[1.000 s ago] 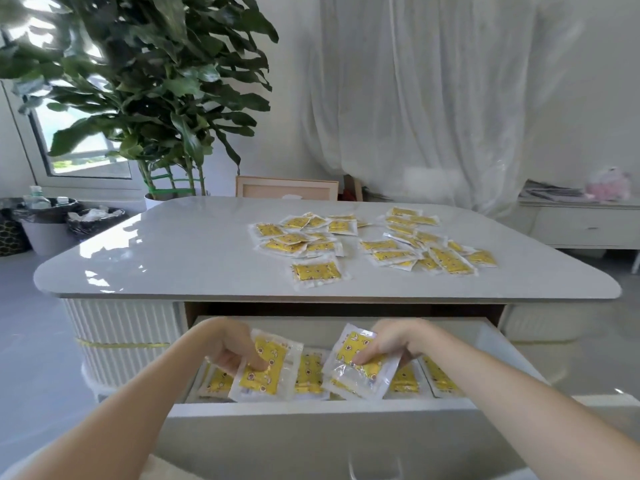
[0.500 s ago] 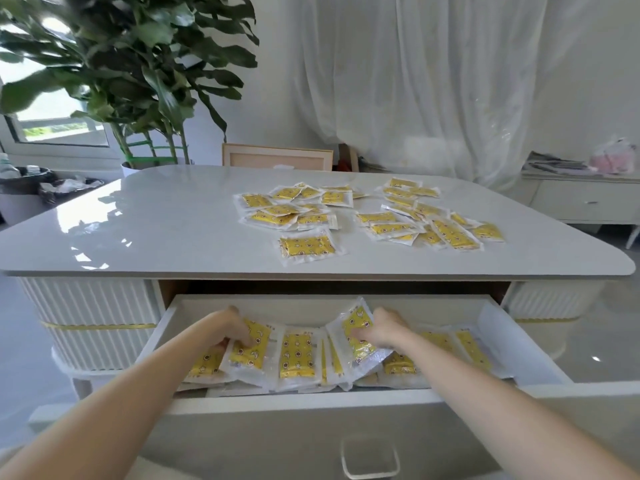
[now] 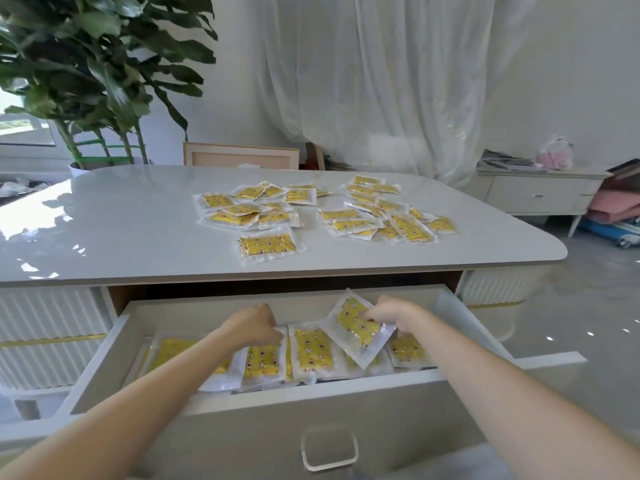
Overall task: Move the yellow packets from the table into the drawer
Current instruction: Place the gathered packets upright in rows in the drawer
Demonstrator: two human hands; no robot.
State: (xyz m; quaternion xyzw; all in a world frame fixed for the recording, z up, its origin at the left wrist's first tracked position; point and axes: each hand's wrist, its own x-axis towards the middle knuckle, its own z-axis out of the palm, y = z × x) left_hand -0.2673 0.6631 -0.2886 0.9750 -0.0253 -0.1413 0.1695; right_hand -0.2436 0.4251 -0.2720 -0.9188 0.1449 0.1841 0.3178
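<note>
Right hand pinches 1 clear-edged yellow plastic packet, tilted above the row in the open white drawer. Left hand closed on a packet edge there. Risk: dropped askew, it overlaps neighbours.

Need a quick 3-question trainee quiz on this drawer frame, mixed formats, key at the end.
1. True or false: the drawer is open.
2. Which hand grips the tilted packet raised above the row in the drawer? A) left hand B) right hand
3. Fill in: the single packet nearest the table's front edge lies ____ from the two piles behind it.

Key: 1 true; 2 B; 3 apart.
</note>
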